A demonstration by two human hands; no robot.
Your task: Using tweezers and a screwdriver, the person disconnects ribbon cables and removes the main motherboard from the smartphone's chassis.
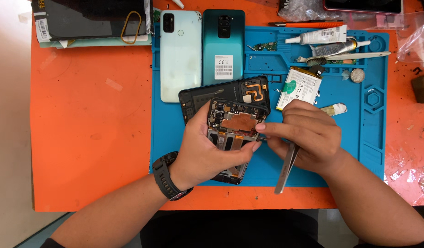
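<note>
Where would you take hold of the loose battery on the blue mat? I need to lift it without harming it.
Judging by its pose, grip the battery by its two long edges near the middle, coming from above. It lies flat and tilted, its upper end toward the tool slots. Its lower end sits close to the right hand, so approach from the upper right, and avoid the small connector tab at its top corner.

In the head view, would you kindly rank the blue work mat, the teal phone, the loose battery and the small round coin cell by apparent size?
1. Blue work mat
2. Teal phone
3. Loose battery
4. Small round coin cell
</note>
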